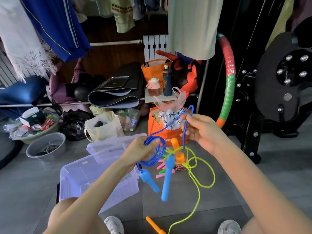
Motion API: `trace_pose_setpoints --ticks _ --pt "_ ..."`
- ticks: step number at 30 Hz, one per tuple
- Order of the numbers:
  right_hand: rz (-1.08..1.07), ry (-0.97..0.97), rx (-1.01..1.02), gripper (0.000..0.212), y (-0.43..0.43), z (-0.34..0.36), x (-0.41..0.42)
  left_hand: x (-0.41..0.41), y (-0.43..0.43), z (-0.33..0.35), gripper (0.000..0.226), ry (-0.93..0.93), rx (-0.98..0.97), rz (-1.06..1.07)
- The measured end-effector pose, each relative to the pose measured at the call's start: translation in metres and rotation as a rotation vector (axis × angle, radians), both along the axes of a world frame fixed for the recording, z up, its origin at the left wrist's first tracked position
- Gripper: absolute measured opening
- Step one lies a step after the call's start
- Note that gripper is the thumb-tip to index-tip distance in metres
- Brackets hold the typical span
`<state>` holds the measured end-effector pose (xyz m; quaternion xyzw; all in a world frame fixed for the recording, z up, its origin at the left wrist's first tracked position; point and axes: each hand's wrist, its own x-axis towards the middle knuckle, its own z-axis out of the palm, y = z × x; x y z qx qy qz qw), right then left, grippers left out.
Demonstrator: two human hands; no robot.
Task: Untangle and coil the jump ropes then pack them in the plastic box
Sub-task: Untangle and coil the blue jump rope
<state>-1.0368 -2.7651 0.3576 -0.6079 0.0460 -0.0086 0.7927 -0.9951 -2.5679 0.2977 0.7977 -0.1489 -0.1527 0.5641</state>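
Observation:
My left hand (pixel 141 149) grips a small coil of the blue jump rope (pixel 156 157). Its two blue handles (pixel 166 179) hang below the coil. My right hand (pixel 200 130) pinches a loop of the same blue cord, raised up and to the right. A yellow-green jump rope (pixel 200 176) lies loose on the floor under my hands, with one orange handle (pixel 154 225) near my feet and another (pixel 177 149) behind the blue cord. Pink and green handles (pixel 162 168) lie in the tangle. The clear plastic box (pixel 81 181) stands open at the left, its lid (pixel 108 147) behind it.
An orange bag (pixel 162 135) stands just behind the ropes. A grey basin (pixel 45 146), a cream tote (pixel 103 127) and a black bag (pixel 72 124) sit to the left. A hula hoop (pixel 229 78) and black gym machine (pixel 273 92) fill the right. My shoes (pixel 114 224) are at the bottom.

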Motion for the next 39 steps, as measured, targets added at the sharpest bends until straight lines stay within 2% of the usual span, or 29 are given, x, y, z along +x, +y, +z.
trace_pose_setpoints --ticks 5,10,13,17,19,20,23,25,27,30,31,34,36,39 --pt "-0.058 0.019 0.029 0.021 0.003 0.007 0.003 -0.006 -0.004 -0.004 0.032 -0.097 0.056 -0.048" --pt "-0.034 0.091 0.231 0.022 0.013 0.015 0.001 -0.019 -0.021 -0.006 0.047 -0.128 0.076 -0.039" --pt "-0.021 0.122 0.274 0.025 0.017 0.018 0.003 -0.021 -0.028 -0.009 0.045 -0.143 0.103 -0.047" --pt "-0.179 0.1 0.276 0.022 0.003 0.018 0.007 -0.02 -0.03 -0.011 0.044 -0.156 0.057 0.024" --pt "-0.224 0.126 0.174 0.024 -0.007 0.01 0.007 -0.018 -0.029 -0.01 0.042 -0.129 0.03 0.091" --pt "-0.206 0.149 0.061 0.029 -0.011 0.004 0.004 -0.017 -0.029 -0.009 0.04 -0.105 0.015 0.117" --pt "-0.025 0.125 -0.324 0.045 -0.007 -0.021 -0.015 -0.013 -0.032 -0.005 0.036 -0.009 -0.024 0.122" --pt "0.131 0.095 -0.365 0.033 0.005 -0.036 -0.03 -0.009 -0.033 -0.002 0.042 0.089 -0.078 0.106" --pt "0.17 0.082 -0.404 0.035 0.016 -0.052 -0.034 -0.006 -0.035 0.001 0.045 0.18 -0.127 0.093" --pt "-0.081 0.007 -0.637 0.03 0.018 -0.065 -0.028 -0.001 -0.037 0.006 0.047 0.244 -0.165 0.139" --pt "-0.103 -0.01 -0.642 0.029 0.017 -0.065 -0.027 0.003 -0.036 0.007 0.048 0.261 -0.19 0.177" --pt "0.016 0.013 -0.632 0.024 0.008 -0.058 -0.029 0.016 -0.025 0.01 0.053 0.311 -0.254 0.276" --pt "0.124 -0.008 -0.691 0.022 0.001 -0.05 -0.032 0.021 -0.019 0.009 0.051 0.356 -0.272 0.283" --pt "0.177 -0.051 -0.831 0.026 -0.005 -0.044 -0.032 0.02 -0.018 0.009 0.047 0.425 -0.281 0.276"
